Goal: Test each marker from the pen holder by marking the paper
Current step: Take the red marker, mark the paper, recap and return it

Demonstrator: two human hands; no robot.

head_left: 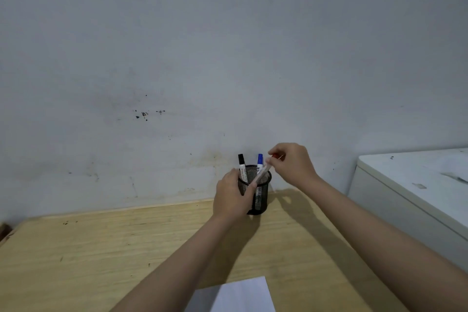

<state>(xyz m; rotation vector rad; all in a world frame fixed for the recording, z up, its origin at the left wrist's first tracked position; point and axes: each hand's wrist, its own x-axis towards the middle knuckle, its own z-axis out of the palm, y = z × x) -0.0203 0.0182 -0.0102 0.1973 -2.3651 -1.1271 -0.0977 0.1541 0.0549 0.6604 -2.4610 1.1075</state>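
Note:
A black mesh pen holder [262,194] stands at the far edge of the wooden table [101,248], against the wall. My left hand [231,196] wraps around its left side. A black-capped marker [242,166] and a blue-capped marker [259,162] stand upright in it. A red-capped marker [264,171] leans to the right in the holder, and my right hand [291,163] pinches its cap end from above. A white sheet of paper [238,295] lies at the near edge of the table, partly under my left forearm.
A stained grey wall rises directly behind the table. A white cabinet or appliance [415,192] stands to the right of the table, its top higher than the tabletop.

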